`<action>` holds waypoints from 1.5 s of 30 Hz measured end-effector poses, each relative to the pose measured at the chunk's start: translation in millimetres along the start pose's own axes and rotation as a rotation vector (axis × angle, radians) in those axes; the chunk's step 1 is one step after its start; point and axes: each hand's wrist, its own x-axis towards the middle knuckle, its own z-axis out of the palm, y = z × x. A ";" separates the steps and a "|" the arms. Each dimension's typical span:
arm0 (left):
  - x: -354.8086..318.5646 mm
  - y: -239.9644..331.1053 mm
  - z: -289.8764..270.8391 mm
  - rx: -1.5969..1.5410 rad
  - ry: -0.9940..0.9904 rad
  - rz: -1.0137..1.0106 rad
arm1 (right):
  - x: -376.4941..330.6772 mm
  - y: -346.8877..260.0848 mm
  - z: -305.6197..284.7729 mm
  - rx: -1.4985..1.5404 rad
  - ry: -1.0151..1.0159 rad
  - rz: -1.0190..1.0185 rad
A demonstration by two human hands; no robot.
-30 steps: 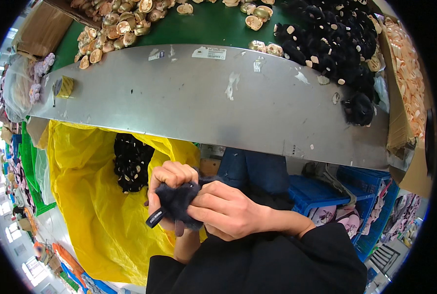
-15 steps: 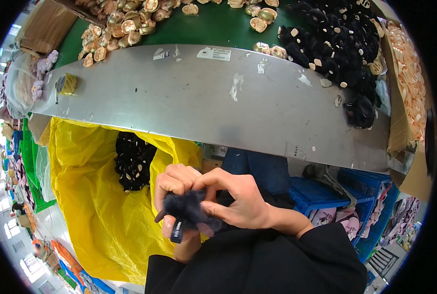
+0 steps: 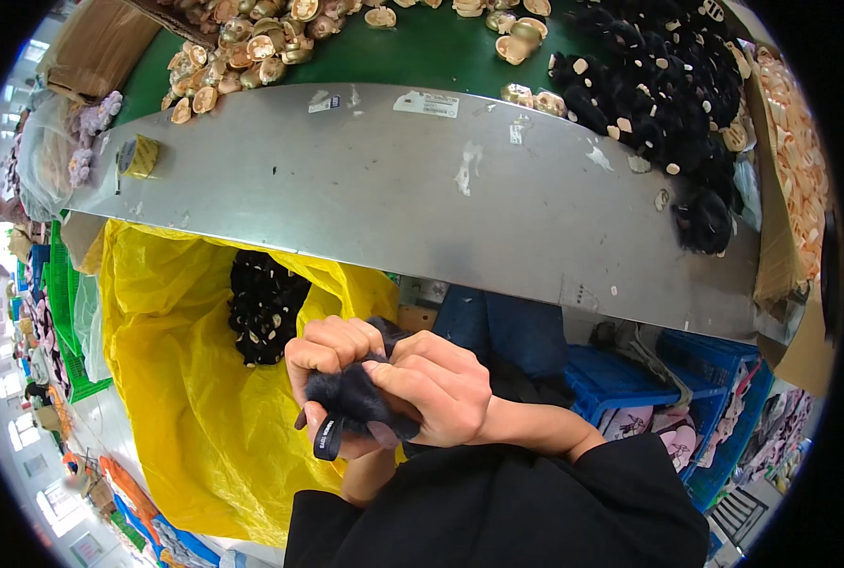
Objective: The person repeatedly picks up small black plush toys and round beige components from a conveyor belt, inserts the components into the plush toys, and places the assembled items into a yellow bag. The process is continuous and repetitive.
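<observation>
- Gripping a small black furry plush piece (image 3: 338, 386) in the head view, both hands are closed on it, on the near side of a long grey sheet-metal tabletop (image 3: 365, 180) and lower than its near edge.
- The left hand (image 3: 327, 348) has its fingers curled over the top of the plush piece, with the thumb below.
- The right hand (image 3: 441, 388) pinches the plush piece's right side between thumb and bent fingers; the exact contact of its fingertips is hidden.
- A narrow black fabric label (image 3: 327, 439) with pale print hangs from the plush piece, and a brownish-pink flap (image 3: 382, 434) shows at its lower side.
- Below the near edge of the tabletop, toward its left, a wide yellow plastic bag (image 3: 171, 379) gapes open, with a heap of black pieces with pale spots (image 3: 263, 305) inside.
- Below the tabletop's right part stands a blue plastic crate (image 3: 621, 381).
- On the tabletop's left end sits a yellow roll of tape (image 3: 141, 156); near its right end lies a lone black furry piece (image 3: 704, 223).
- Beyond the tabletop's far edge, a green surface (image 3: 422, 57) bears hollow gold-and-peach shells (image 3: 237, 59) on the left and a large black furry pile (image 3: 663, 99) on the right.
- Against the tabletop's right end, a brown cardboard box (image 3: 783, 260) holds peach-coloured pieces (image 3: 793, 156).
</observation>
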 end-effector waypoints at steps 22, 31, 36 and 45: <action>-13.8 -10.7 7.6 0.506 -0.429 0.166 | 17.3 10.7 -53.0 0.528 0.060 0.345; -21.5 2.0 20.0 0.581 -0.398 0.127 | 20.0 27.8 -44.6 0.449 0.195 0.189; -26.3 -2.9 28.2 0.647 -0.353 0.167 | 20.0 47.2 -40.1 0.540 0.300 0.182; -6.6 31.2 18.1 0.633 -0.390 0.036 | 41.0 16.2 -27.6 0.709 0.211 0.438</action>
